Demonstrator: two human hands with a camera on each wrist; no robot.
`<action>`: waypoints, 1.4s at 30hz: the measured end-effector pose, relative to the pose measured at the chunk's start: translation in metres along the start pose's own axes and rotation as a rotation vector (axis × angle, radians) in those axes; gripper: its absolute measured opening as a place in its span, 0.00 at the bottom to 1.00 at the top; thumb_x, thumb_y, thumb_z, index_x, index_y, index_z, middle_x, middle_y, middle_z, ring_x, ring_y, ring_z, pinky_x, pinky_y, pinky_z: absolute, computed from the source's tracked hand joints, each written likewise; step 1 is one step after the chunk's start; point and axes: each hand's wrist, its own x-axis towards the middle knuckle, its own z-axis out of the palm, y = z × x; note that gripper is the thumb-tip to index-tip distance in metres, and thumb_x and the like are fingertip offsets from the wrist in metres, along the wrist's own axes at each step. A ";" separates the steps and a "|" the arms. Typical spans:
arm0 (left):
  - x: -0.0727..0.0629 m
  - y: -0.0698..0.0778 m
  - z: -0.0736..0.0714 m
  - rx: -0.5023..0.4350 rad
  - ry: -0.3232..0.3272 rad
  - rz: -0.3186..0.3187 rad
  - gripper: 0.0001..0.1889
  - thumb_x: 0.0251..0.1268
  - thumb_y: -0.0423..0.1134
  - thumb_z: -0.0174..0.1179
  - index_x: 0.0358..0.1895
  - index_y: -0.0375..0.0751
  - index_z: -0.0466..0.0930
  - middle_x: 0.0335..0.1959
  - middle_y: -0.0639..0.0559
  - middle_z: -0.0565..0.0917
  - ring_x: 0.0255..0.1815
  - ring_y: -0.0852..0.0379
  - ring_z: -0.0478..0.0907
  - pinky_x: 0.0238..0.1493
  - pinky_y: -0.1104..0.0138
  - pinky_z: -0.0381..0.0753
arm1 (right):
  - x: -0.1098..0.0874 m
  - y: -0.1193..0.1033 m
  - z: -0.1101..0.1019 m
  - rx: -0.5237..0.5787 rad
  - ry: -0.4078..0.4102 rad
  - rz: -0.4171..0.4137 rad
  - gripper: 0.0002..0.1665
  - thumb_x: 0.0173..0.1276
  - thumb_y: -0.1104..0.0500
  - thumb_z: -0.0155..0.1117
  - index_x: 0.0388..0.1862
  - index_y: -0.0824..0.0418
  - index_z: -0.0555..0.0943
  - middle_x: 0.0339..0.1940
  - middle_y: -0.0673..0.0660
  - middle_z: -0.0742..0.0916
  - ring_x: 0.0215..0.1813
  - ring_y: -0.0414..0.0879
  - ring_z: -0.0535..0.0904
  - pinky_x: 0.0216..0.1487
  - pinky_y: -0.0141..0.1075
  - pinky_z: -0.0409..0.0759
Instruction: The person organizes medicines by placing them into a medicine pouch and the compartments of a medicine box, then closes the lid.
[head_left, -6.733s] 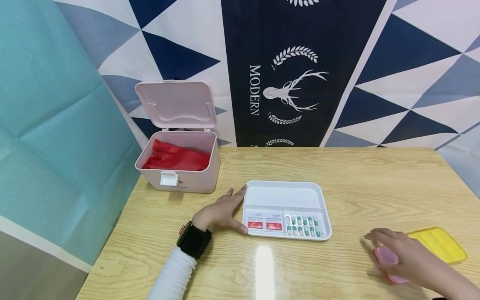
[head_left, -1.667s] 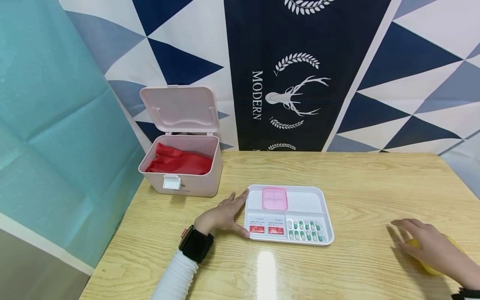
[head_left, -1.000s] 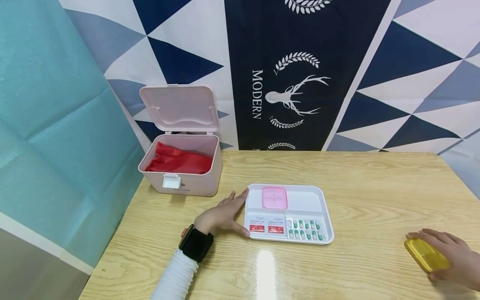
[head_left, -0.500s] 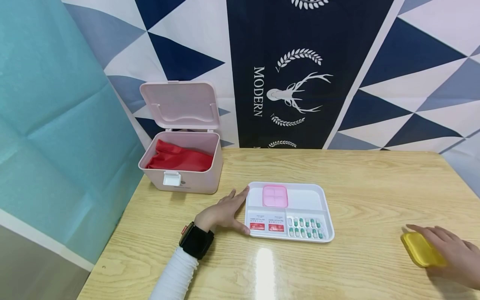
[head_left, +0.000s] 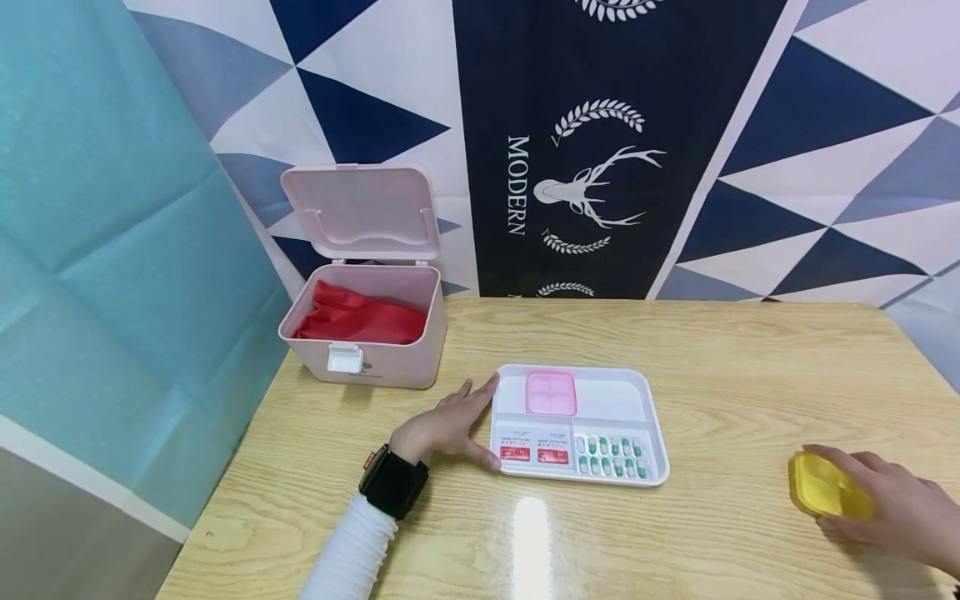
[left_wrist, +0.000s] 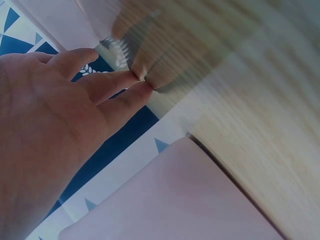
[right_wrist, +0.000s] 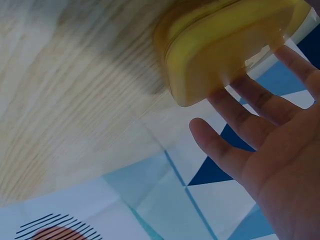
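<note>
My right hand (head_left: pixel 892 504) grips a small yellow pill box (head_left: pixel 825 487) between thumb and fingers, at the right of the table. In the right wrist view the fingertips meet one side of the yellow pill box (right_wrist: pixel 225 50). At the tray's left edge my left hand (head_left: pixel 446 425) lies with thumb and fingers spread, fingertips at the rim of the white divided tray (head_left: pixel 611 396). Its back compartment holds a pink pill box (head_left: pixel 551 393) with four sections. Two red-and-white packets (head_left: pixel 532 454) lie front left, and a blister pack of green-and-white capsules (head_left: pixel 611 457) front right.
A pink storage box (head_left: pixel 390 362) with its lid raised stands at the back left, red cloth (head_left: pixel 360 315) inside. Patterned fabric (head_left: pixel 555 125) hangs behind the wooden table (head_left: pixel 712 375), and a teal sheet (head_left: pixel 150 208) covers the left side.
The pink pill box has gone from the right hand's side into the tray. Since then the right hand has taken hold of the yellow pill box and shifted it slightly left. The left hand stays put.
</note>
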 end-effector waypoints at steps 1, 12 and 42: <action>0.000 0.000 0.000 -0.001 0.001 0.001 0.64 0.38 0.59 0.70 0.73 0.48 0.31 0.75 0.55 0.42 0.74 0.43 0.33 0.71 0.48 0.42 | 0.001 -0.002 -0.001 -0.010 -0.005 0.005 0.57 0.39 0.41 0.75 0.67 0.51 0.57 0.40 0.69 0.79 0.33 0.61 0.77 0.21 0.50 0.73; 0.000 0.000 0.000 -0.010 -0.006 -0.005 0.64 0.39 0.59 0.70 0.73 0.49 0.30 0.75 0.55 0.41 0.74 0.43 0.32 0.72 0.51 0.40 | 0.031 -0.034 -0.016 -0.058 0.016 -0.034 0.48 0.38 0.42 0.75 0.56 0.60 0.67 0.36 0.66 0.81 0.31 0.57 0.77 0.25 0.52 0.74; 0.000 0.001 0.001 0.004 0.001 -0.008 0.64 0.38 0.60 0.70 0.73 0.49 0.30 0.75 0.55 0.42 0.74 0.44 0.33 0.71 0.49 0.42 | 0.121 -0.156 -0.045 0.013 0.141 -0.319 0.44 0.47 0.44 0.72 0.65 0.44 0.66 0.49 0.60 0.80 0.47 0.59 0.76 0.47 0.55 0.70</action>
